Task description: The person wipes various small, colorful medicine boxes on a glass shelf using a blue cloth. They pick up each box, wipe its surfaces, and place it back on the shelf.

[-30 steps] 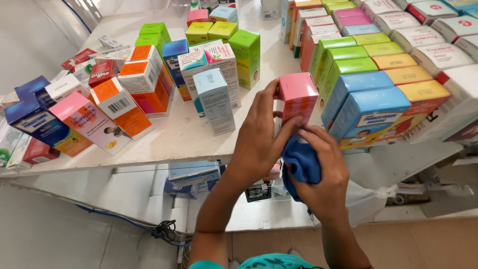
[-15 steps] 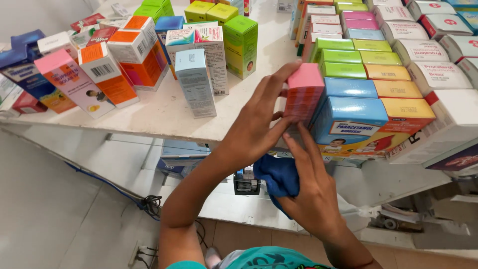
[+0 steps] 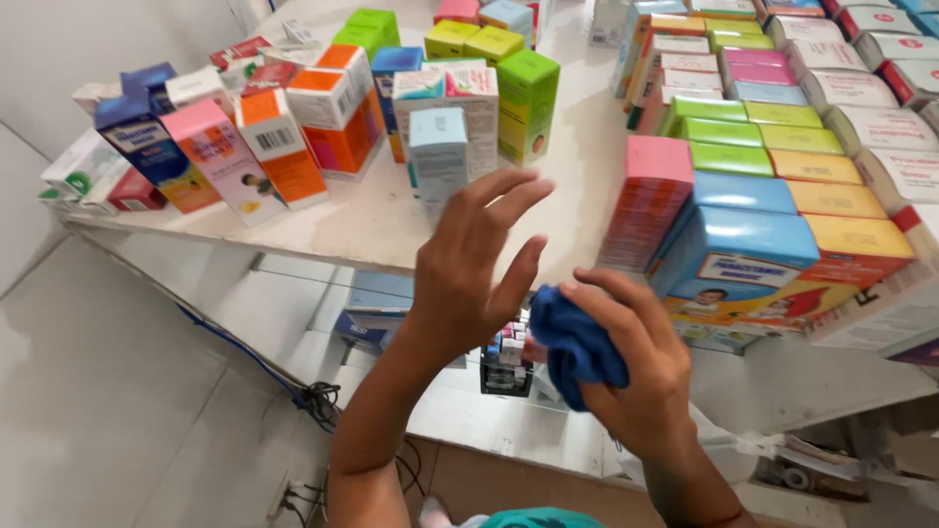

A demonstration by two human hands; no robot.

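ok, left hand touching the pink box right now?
Apart. The head view shows the left hand open, fingers spread, with bare white tabletop visible between its fingertips and the pink box. The right hand grips a blue cloth.

White painted counter, worn top, front edge running from the left corner down to the right. Left end: loose cluster of upright cardboard cartons, among them a dark blue carton, a pink carton and an orange-and-white carton. Near the front edge, middle: pale blue upright carton, a lime green carton behind it. Right end: tight rows of flat-laid cartons in green, yellow, blue and white, fronted by a tall pink carton and a large light blue carton.
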